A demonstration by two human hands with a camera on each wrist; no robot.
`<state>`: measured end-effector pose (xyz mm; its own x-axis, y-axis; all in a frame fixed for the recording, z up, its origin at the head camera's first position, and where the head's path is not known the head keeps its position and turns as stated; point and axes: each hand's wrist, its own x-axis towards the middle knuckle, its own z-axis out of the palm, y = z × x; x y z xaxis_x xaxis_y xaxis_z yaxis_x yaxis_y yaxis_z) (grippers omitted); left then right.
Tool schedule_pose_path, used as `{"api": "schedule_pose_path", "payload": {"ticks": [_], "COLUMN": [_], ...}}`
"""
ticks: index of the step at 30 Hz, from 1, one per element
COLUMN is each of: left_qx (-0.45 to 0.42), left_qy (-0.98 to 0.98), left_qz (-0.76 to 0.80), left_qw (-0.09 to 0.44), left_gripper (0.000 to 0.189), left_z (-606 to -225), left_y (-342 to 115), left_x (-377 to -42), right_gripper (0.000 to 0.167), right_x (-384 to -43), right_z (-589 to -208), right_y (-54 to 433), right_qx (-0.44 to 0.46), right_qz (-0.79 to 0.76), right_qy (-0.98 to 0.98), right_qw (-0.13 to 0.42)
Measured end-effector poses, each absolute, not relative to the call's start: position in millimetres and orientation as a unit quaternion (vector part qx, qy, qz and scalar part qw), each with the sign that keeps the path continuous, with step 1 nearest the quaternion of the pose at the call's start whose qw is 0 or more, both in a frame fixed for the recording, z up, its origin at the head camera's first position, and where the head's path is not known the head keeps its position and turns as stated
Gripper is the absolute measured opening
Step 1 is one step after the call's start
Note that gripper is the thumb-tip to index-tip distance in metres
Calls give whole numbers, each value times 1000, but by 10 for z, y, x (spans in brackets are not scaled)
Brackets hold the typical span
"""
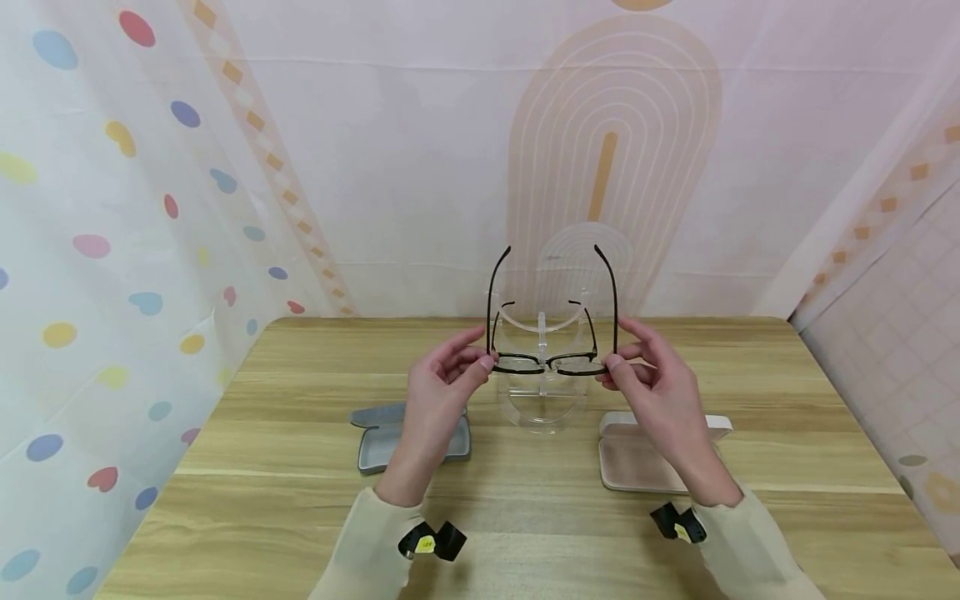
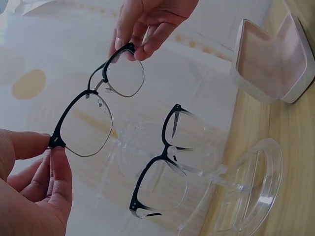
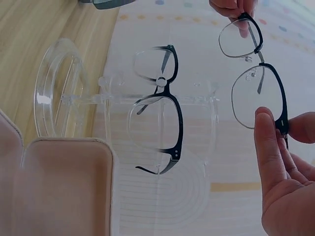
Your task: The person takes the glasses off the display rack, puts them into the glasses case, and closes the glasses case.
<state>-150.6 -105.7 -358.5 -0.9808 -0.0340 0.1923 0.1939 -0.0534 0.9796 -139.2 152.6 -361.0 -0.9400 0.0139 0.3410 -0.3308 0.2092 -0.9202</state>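
Observation:
A pair of browline glasses (image 1: 616,312), with black upper rims and thin metal lower rims, is held up in the air by both hands. My left hand (image 1: 442,379) pinches one outer corner of the frame between thumb and fingers. The opposite corner is gripped by my right hand (image 1: 662,387) in the same way. Both temples are unfolded, pointing away. Behind and below, a second pair of black-topped glasses (image 3: 179,123) rests on a clear acrylic display stand (image 2: 275,169), its temples also unfolded. In the head view the two pairs overlap.
A grey glasses case (image 1: 381,446) lies opened on the wooden table (image 1: 525,517), left of the stand and partly behind the left forearm. To the right is an opened white case with pinkish lining (image 1: 637,467). A patterned curtain (image 1: 420,167) hangs behind the table.

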Motion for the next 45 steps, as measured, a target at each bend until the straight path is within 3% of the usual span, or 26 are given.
{"api": "schedule_pose_path", "payload": {"ticks": [15, 45], "left_qx": [-52, -46], "left_qy": [-683, -683], "left_qz": [-725, -724], "left_qw": [70, 84], "left_gripper": [34, 23], "left_z": [-3635, -3723], "left_y": [-1064, -1071], "left_x": [-1372, -1281], "right_gripper": [52, 31], "right_x": [-1263, -1116], "right_z": [-3662, -3720], "right_y": [1547, 1536], "right_qx": [126, 159], "right_qz": [609, 598], "right_qy": [-765, -761], "right_qw": [168, 197]}}
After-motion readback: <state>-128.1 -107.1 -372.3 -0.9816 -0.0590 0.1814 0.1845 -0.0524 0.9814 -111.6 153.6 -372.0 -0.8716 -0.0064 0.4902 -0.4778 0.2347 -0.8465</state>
